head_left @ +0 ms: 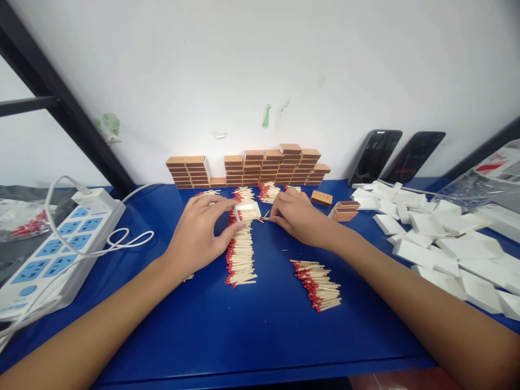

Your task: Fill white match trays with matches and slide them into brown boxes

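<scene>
My left hand grips a small white matchbox tray between thumb and fingers, with some matches lying inside it. Just right of the tray, my right hand is closed in a pinch at a few loose matches on the blue table. Under and in front of the tray runs a long row of red-tipped matches. Another pile of matches lies nearer to me, below my right forearm. More match piles sit just behind my hands.
Stacked matchboxes line the wall, with a single matchbox and a short stack at their right. Many white trays are heaped on the right. Two phones lean on the wall. A power strip with cables stands left.
</scene>
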Motion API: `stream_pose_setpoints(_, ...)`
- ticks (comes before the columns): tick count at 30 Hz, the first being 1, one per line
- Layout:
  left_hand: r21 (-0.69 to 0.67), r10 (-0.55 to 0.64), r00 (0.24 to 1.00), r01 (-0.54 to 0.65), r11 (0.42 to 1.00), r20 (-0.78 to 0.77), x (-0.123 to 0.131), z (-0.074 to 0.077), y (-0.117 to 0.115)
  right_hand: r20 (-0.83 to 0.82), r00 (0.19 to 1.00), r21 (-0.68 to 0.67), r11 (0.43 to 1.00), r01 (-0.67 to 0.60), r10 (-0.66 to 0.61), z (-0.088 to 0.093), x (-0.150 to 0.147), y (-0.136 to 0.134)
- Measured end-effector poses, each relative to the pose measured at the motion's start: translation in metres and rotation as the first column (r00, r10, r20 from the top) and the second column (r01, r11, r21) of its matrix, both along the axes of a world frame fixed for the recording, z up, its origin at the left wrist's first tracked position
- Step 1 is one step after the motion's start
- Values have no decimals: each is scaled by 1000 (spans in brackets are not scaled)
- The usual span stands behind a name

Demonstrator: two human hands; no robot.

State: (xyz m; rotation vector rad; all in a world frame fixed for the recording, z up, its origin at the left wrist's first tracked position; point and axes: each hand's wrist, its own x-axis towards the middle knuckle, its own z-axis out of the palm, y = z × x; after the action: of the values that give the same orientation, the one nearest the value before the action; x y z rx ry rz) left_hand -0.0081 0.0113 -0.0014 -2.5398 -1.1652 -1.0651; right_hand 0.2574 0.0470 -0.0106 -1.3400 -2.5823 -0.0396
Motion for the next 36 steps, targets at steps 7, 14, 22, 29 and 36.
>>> stream_pose_setpoints(7,-12,10,1000,-10,1000,-4,-1,1,0,-131,991,-123,992,-4,-12,18,8,-7)
stream_pose_setpoints(14,-25,0,1000,0,1000,1,0,0,1,-432,889,-360,933,-18,-150,39,14,-11)
stream_pose_setpoints(22,-24,-57,998,56,998,-2,2,0,-3,-396,912,66,994,-90,109,26,-13,-29)
stream_pose_setpoints(29,-48,-99,995,99,994,-2,4,0,-6,-268,956,154,985,-80,120,24,-28,-38)
stream_pose_setpoints(36,-60,-116,993,115,992,-16,4,-2,-3,-229,964,176,980,-95,134,22,-27,-38)
